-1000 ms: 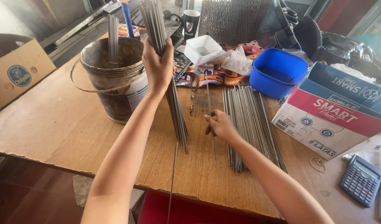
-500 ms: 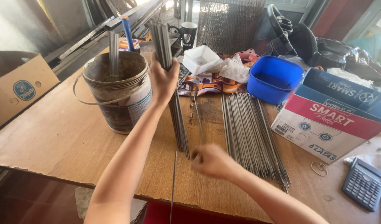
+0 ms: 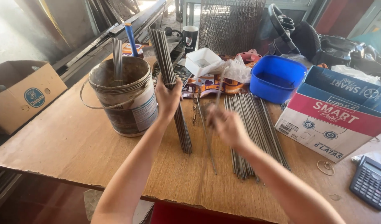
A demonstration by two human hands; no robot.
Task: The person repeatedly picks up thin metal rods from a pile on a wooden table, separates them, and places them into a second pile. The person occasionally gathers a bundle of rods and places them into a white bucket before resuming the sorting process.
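A workshop: metal rods (image 3: 252, 132) on a worn wooden bench (image 3: 74, 145), a grimy bucket (image 3: 122, 97).

Dull grey metal rods (image 3: 172, 83) stand on a matt, scuffed wooden tabletop (image 3: 66, 145), beside a grimy plastic bucket (image 3: 124, 97), a glossy blue plastic tub (image 3: 277, 79) and printed cardboard box (image 3: 335, 120).

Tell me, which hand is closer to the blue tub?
Right. The right hand is just down-left of the blue tub, by the loose rods; the left hand grips a rod bundle farther left.
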